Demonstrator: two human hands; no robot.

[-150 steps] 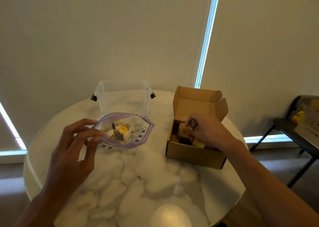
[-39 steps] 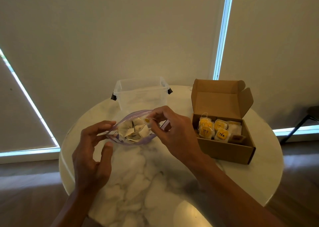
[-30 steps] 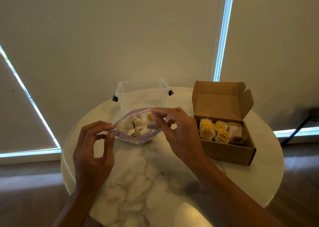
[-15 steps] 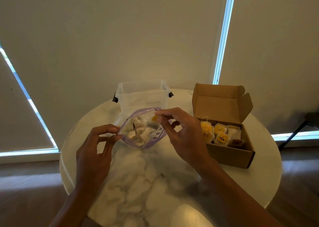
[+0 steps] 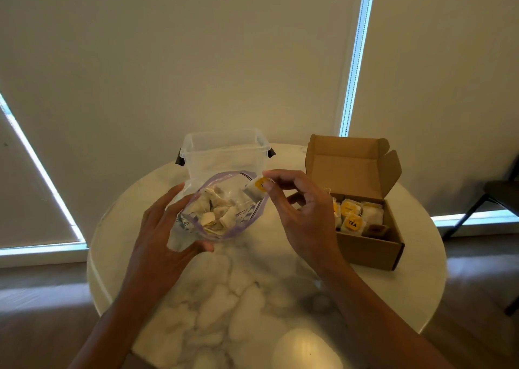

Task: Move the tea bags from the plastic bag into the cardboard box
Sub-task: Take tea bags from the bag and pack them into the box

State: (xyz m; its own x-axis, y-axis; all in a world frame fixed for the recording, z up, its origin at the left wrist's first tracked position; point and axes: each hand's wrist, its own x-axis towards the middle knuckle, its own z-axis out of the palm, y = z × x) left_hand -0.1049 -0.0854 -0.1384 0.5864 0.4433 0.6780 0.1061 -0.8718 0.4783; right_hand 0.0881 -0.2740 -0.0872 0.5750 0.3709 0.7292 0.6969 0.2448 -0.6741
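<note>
The round marble table [image 5: 252, 298] carried all task items and stood in front of pale window blinds [image 5: 196, 59]. The cardboard box [image 5: 368, 250] sat on the right side of the table with its lid flap standing upright at the rear; several tea bags with yellow tags [image 5: 351, 217] lay packed inside it, toward the left and middle of the interior. A clear plastic container [image 5: 224, 155] with dark side clips stood at the far edge of the table, behind the plastic bag [image 5: 224, 208]. The plastic bag, purple-rimmed, was held above the tabletop left of the box, its open mouth tilted toward the camera, and a loose pile of tea bags [image 5: 219, 214] lay in its lower part. Both forearms extended from the bottom edge of the view and converged on the bag. The left hand [image 5: 160, 245] gripped the bag from its left side: the fingers ran up along the outside of the bag, only slightly bent, and the thumb curled under the near lower edge. The right hand [image 5: 303, 217] was positioned between bag and box, with its back toward the camera; thumb and index finger pinched one tea bag [image 5: 257, 187] at the upper right rim of the bag's mouth, and the remaining fingers were loosely curled and held nothing.
</note>
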